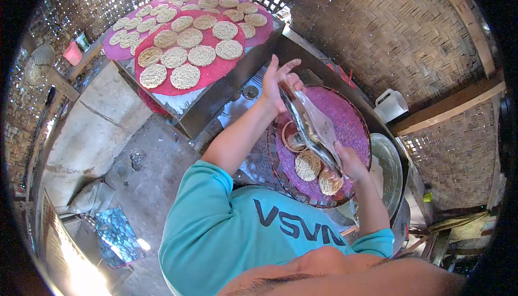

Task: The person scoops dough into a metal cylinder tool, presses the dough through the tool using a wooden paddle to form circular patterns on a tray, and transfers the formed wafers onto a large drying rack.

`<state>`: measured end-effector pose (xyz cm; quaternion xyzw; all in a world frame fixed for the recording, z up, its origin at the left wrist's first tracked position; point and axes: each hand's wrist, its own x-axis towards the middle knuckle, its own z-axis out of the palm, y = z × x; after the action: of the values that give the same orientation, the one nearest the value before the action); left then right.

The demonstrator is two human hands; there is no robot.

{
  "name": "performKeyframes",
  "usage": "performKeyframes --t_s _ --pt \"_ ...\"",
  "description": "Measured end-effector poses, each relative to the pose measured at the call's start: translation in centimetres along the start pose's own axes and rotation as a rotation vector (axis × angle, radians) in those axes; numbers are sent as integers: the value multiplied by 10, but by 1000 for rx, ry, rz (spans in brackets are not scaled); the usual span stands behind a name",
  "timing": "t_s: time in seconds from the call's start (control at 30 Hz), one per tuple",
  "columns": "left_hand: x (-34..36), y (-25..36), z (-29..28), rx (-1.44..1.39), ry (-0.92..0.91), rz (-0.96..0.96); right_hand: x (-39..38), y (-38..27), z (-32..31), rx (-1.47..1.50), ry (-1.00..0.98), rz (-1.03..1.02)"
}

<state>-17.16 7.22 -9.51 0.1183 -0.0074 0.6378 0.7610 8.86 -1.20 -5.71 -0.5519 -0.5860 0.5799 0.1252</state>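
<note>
Across the front of me, both hands hold a long, narrow, dark-edged press-like tool (304, 125) with a pale, see-through plastic sheet or bag along it; its exact kind is unclear. My left hand (282, 84) grips the far upper end, forefinger and thumb stretched out. Around the near lower end my right hand (349, 165) is closed. Beneath lies a round tray lined with purple mesh (345, 104). On it sit a round ring mould (286, 134) and a pale noodle disc (307, 165). Another noodle disc (329, 183) is partly hidden under the tool.
At the far left, a table (186, 118) bears pink round sheets (216, 72) covered with several noodle discs. A large metal basin (396, 169) stands right of the tray, and a white jug (390, 105) is near the woven wall (388, 32). A pink cup (72, 53) rests on a left ledge.
</note>
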Motion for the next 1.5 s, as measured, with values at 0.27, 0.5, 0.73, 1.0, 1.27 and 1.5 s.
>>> performKeyframes --t_s 0.27,0.5,0.73,1.0,1.27,1.5 --pt "14 17 14 116 2 73 23 -3 5 -152 131 -203" --pt "14 -13 6 34 152 17 -3 -13 -7 -242 248 -61" --pt "-9 -17 0 17 124 -4 -15 9 5 -269 218 -84" --pt "-14 19 71 305 -49 56 -15 -20 20 90 212 -302" --pt "-50 -40 91 2152 -57 469 -27 -65 10 -852 487 -530" --pt "-30 -83 87 2172 -606 621 -71 -148 33 -1210 1051 -1281"
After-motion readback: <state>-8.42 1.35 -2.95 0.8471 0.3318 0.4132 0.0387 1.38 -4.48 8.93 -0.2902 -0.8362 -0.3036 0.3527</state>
